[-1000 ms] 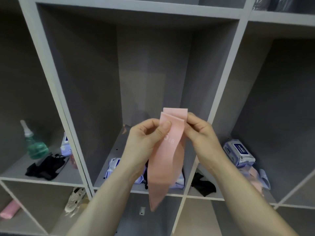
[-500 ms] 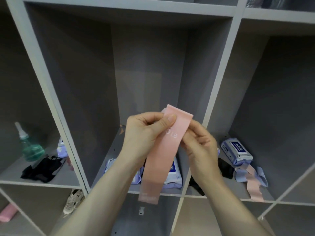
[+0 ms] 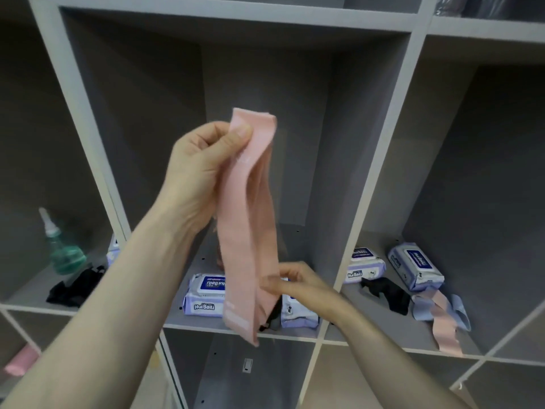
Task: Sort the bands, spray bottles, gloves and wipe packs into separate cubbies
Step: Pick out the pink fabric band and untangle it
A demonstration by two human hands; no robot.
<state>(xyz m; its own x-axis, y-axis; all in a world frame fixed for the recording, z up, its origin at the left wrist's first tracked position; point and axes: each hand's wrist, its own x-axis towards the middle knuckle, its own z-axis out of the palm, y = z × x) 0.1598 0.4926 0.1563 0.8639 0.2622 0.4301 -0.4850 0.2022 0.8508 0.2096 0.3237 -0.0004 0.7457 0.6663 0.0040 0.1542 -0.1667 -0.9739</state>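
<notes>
Big grey cubby shelf unit [image 3: 380,160] behind, long pink stretchy fabric band [image 3: 250,231] hanging out front of the middle cubby, pinched at the top by left hand [image 3: 200,169], low down by right hand [image 3: 298,283], purple-white wipe pack [image 3: 205,296] at that cubby's front edge.

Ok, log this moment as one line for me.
step: pink band held up before middle cubby | left hand: pinches top end | right hand: pinches lower part | placed: not yet
</notes>
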